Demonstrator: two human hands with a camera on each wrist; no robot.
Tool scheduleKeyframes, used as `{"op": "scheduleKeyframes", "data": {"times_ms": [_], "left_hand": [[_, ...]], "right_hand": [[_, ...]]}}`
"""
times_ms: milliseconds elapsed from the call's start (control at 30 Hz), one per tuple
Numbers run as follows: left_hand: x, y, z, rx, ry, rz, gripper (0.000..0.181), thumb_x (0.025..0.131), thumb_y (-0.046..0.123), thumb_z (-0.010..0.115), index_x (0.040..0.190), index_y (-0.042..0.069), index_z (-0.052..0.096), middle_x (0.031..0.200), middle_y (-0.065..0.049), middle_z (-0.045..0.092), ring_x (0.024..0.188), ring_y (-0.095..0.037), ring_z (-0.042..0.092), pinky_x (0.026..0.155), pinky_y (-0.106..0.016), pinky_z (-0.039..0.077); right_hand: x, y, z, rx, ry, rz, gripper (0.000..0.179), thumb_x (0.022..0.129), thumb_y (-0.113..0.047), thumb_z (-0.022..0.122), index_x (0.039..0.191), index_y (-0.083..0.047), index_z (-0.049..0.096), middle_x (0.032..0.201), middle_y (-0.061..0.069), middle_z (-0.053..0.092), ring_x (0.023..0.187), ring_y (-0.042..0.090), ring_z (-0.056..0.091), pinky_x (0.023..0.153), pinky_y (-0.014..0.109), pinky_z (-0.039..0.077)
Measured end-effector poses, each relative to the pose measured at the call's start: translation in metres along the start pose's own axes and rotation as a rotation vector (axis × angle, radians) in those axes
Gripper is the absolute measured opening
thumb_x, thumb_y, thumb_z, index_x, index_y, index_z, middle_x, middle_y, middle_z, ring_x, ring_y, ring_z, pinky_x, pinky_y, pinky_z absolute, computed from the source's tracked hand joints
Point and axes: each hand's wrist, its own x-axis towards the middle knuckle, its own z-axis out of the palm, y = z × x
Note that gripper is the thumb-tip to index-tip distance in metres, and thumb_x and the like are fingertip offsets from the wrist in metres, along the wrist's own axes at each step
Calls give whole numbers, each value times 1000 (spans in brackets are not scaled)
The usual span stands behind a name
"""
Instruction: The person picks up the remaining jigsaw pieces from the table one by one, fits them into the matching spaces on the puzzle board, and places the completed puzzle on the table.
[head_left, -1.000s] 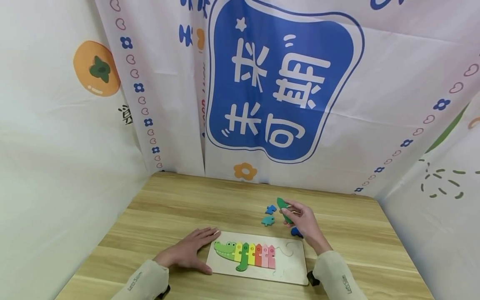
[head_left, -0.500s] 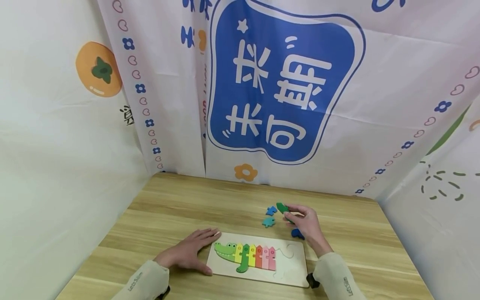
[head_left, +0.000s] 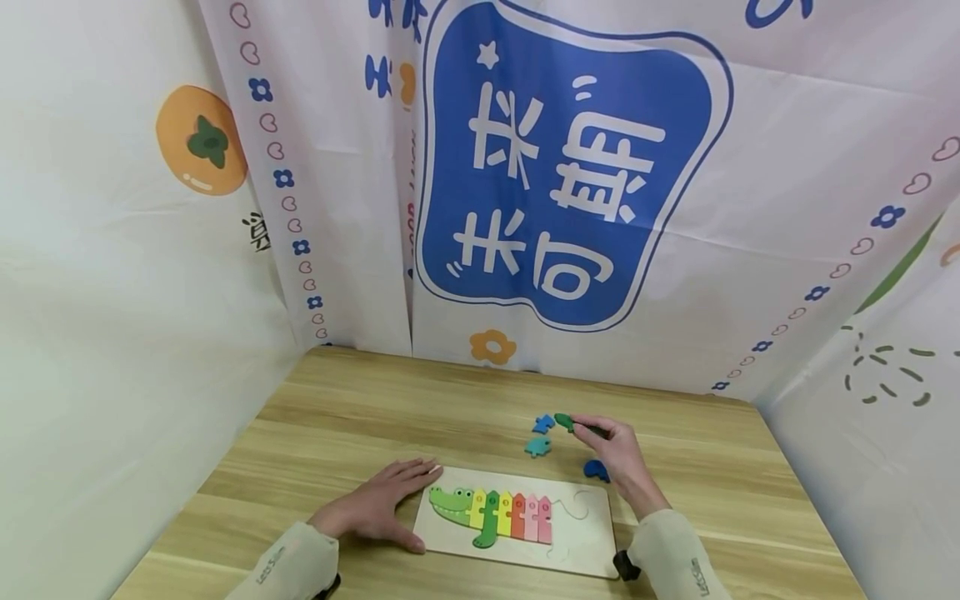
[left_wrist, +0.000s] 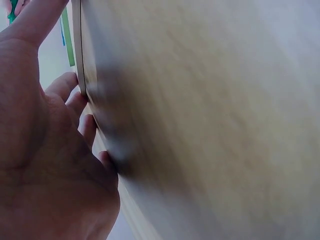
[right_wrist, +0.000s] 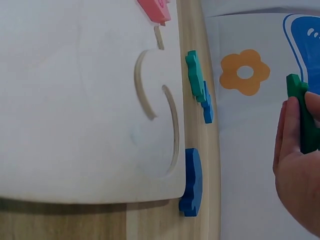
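Observation:
My right hand (head_left: pixel 621 457) pinches a green wooden puzzle piece (head_left: pixel 564 422) raised beyond the board's far right corner; fingers cover part of it. In the right wrist view the green piece (right_wrist: pixel 295 86) sits between thumb and fingers. My left hand (head_left: pixel 375 505) rests at the left end of the pale puzzle board (head_left: pixel 585 552), its fingers extended and thumb at the near corner. On the board lies a crocodile's green head (head_left: pixel 452 502), followed by several numbered body strips in yellow, green, red and pink. Curved grooves mark the board's bare right part.
Just past the board lie a teal piece (head_left: pixel 537 447), a blue piece (head_left: pixel 543 424) and a dark blue piece (head_left: pixel 596 470). The wooden table (head_left: pixel 360 400) meets a printed cloth wall (head_left: pixel 360 308) behind, with white cloth on both sides.
Between the right fingers, the green piece has turned from nearly upright to a flatter, more edge-on angle. The left hand and the board stay in place.

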Motion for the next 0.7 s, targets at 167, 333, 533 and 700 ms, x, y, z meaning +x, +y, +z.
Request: {"op": "scheduleKeyframes", "data": {"times_ms": [167, 333, 533, 700], "left_hand": [[-1, 1, -1, 2, 2, 5, 110, 76, 61, 86, 165, 25, 30, 173, -1, 25, 160, -36, 18, 127, -64, 12], [-2, 2, -1, 11, 8, 24, 110, 77, 60, 85, 165, 23, 31, 172, -4, 27, 159, -39, 19, 126, -67, 14], [-3, 2, -1, 14, 11, 31, 110, 76, 60, 85, 164, 21, 31, 172, -5, 27, 158, -39, 20, 125, -67, 15], [-1, 1, 0, 8, 6, 26, 111, 76, 61, 85, 164, 22, 31, 172, -4, 26, 159, -38, 19, 126, -66, 14]], "right_hand": [[1, -1, -1, 18, -8, -18, 40, 100, -16, 71, 139, -10, 66, 132, 15, 63, 106, 15, 64, 91, 26, 57], [1, 0, -1, 18, -41, -4, 43, 103, -15, 65, 146, -13, 60, 126, 13, 56, 106, 21, 56, 94, 34, 56], [2, 0, 0, 50, -51, 18, 38, 109, -15, 54, 145, -3, 55, 135, 17, 58, 122, 28, 60, 112, 47, 48], [3, -2, 1, 30, -21, 5, 32, 108, -20, 57, 134, -2, 59, 116, 10, 63, 106, 24, 62, 92, 31, 56]]}}
